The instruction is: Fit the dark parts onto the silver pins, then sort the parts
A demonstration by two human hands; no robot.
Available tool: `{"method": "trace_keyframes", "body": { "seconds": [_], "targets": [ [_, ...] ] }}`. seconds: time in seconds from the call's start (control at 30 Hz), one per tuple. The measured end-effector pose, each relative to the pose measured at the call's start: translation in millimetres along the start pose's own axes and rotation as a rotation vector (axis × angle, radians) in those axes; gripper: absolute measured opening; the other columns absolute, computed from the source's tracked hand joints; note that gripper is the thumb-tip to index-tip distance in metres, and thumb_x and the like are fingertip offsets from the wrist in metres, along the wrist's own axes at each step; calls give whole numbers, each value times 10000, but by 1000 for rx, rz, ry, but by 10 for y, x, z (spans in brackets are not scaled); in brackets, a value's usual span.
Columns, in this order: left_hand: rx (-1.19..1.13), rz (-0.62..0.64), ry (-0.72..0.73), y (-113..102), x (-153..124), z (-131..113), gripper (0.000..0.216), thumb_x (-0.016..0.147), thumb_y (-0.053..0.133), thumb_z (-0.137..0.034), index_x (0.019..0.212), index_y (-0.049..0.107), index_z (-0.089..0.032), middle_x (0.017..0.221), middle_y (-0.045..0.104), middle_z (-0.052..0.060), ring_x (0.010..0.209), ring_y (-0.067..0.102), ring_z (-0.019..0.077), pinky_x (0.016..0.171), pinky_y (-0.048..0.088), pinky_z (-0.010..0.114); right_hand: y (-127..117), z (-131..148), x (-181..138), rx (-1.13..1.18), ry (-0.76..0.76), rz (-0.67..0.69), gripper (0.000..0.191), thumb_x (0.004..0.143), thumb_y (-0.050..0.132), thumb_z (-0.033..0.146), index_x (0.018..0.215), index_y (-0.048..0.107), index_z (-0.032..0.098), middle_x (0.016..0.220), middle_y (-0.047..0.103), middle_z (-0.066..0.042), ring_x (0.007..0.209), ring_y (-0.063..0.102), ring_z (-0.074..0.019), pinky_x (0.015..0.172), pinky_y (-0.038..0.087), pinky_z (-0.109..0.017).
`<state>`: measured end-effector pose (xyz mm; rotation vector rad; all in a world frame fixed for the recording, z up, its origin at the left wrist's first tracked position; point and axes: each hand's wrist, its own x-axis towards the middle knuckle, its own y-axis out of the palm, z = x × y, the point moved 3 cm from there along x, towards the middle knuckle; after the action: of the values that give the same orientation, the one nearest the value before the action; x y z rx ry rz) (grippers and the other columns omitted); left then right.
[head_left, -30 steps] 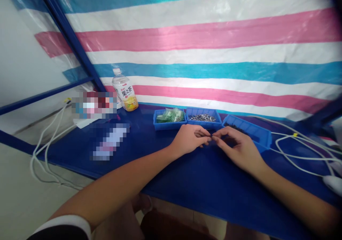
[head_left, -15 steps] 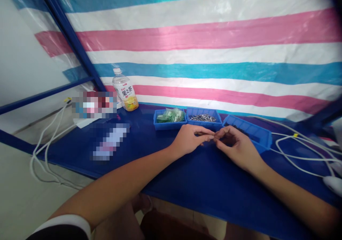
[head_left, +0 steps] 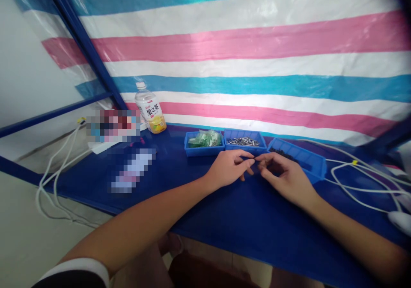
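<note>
Over the blue tabletop (head_left: 231,219), my left hand (head_left: 228,167) and my right hand (head_left: 284,173) meet at their fingertips. The left thumb and index finger are pinched together; whatever lies between them is too small to make out. My right fingers are also bent in a pinch, their tips close against the left ones, and their content is hidden. Just behind the hands stand a blue bin (head_left: 204,152) of green clear-wrapped pieces and a blue bin (head_left: 245,147) of small silvery metal pins. A third blue bin (head_left: 310,161) with small dark parts sits behind my right hand, partly covered by it.
A drink bottle (head_left: 150,110) stands at the back left, near blurred-out items. White cables (head_left: 366,189) loop over the right side, and more cables (head_left: 53,181) hang at the left edge. A striped plastic sheet (head_left: 224,48) closes off the back between blue frame posts.
My fingertips have shifted slightly; a small gap now shows below them, and the lower fingers of my left hand have dropped and spread. The bins and bottle stand unchanged.
</note>
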<state>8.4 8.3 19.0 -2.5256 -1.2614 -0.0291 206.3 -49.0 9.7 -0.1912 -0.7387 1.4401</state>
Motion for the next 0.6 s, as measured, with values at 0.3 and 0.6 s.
{"method": "trace_keyframes", "body": {
  "seconds": [0.3,0.6],
  "targets": [
    [-119,32,-23,78,14,51,322,993,670,-244,1269,769,-109,1079,831,154,854,817,200,586,610,220,-47,61,25,-107,-150,-55,103,975,727,344,1034,784,281,1014,765,-49,916,725,-237,791,564,-376],
    [-110,-92,59,1,79,158,204,884,801,-192,1083,798,-145,1013,849,107,837,816,198,768,671,318,12,17,3,-53,-56,18,185,977,720,402,1100,798,288,1104,808,-54,920,767,-251,781,605,-396]
  ]
}}
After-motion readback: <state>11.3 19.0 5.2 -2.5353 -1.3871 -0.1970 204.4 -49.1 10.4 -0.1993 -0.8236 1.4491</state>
